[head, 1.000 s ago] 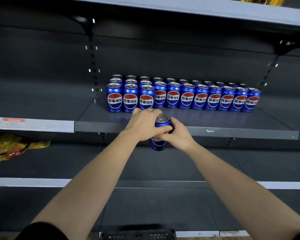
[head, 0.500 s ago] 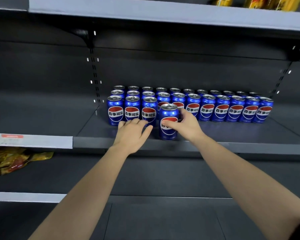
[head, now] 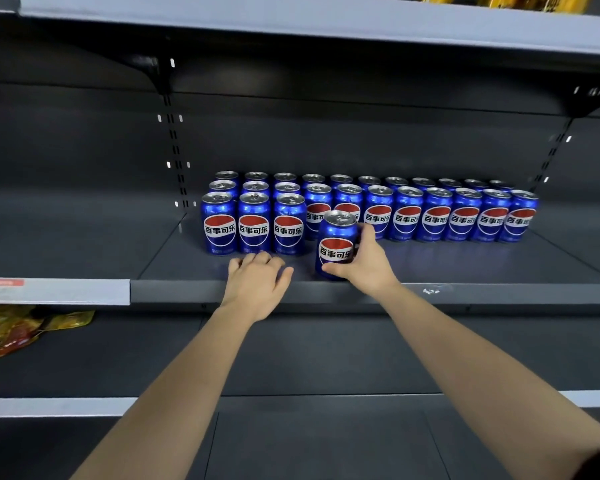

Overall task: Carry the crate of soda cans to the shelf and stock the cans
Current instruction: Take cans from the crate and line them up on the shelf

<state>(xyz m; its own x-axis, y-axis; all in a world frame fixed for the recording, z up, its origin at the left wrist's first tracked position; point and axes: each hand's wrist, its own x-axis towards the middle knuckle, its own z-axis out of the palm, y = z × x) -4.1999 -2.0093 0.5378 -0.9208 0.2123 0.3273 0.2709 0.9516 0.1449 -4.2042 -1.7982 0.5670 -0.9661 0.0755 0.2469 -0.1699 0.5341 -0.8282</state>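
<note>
Turned label-forward, the glossy blue can — right hand grips it, left hand relaxed on matte shelf.

Blue soda can upright at the shelf front, gripped by the right hand, just ahead of tidy rows of matching cans further back.

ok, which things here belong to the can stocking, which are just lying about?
Job: blue aluminium soda can, gripped by right hand; left hand at dark grey metal shelf; stocked rows of blue cans.
Lying about: crumpled yellow-red foil packets, shelf below; yellow packs, top shelf; red shelf label.
</note>
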